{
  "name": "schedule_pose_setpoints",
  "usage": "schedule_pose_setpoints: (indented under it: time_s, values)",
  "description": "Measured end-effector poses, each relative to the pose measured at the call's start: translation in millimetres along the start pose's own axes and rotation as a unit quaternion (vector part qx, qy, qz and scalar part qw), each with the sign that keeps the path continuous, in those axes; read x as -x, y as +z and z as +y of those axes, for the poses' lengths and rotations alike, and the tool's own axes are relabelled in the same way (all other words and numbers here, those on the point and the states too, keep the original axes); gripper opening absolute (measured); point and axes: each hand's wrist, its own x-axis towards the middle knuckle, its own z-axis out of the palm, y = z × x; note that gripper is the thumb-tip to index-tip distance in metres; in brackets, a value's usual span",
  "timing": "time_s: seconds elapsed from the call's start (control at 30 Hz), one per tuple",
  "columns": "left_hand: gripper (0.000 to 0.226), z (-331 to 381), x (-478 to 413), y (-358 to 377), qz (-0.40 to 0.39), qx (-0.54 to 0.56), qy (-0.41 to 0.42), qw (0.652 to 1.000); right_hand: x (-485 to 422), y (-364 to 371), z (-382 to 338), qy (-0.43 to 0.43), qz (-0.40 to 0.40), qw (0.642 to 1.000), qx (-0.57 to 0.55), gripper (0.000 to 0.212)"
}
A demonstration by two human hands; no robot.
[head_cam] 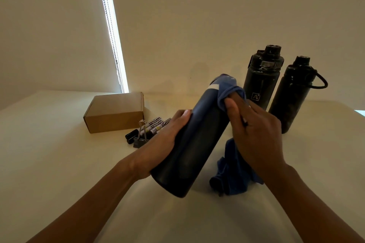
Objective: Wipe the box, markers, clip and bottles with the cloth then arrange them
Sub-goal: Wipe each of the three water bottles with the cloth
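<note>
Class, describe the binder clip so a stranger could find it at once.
Start at the brown cardboard box on the white table. Just in front lie the markers; the binder clip stands among them. Only it has raised silver wire handles.

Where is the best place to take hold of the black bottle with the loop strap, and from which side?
Grip the black bottle with the loop strap around its straight cylindrical body, below the cap. It stands upright on the white table. Come from the front right, probably: the second black bottle stands close on its left, and the right hand is nearest.
</note>
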Motion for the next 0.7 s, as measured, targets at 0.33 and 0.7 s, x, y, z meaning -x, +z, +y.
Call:
schedule_pose_setpoints:
  time_s: [0.33,0.7]
  values:
    - [0.060,-0.8,-2.8,-20.9,0.116,0.107,0.025,0.987,31.0,18.4,-65.1,-0.233,-0.260,0.937,-0.016,0.036]
    - [0.048,-1.0,-6.4,-23.8,0.158,0.193,0.039,0.968,36.7,24.2,-55.9,-0.276,-0.161,0.946,-0.046,0.068]
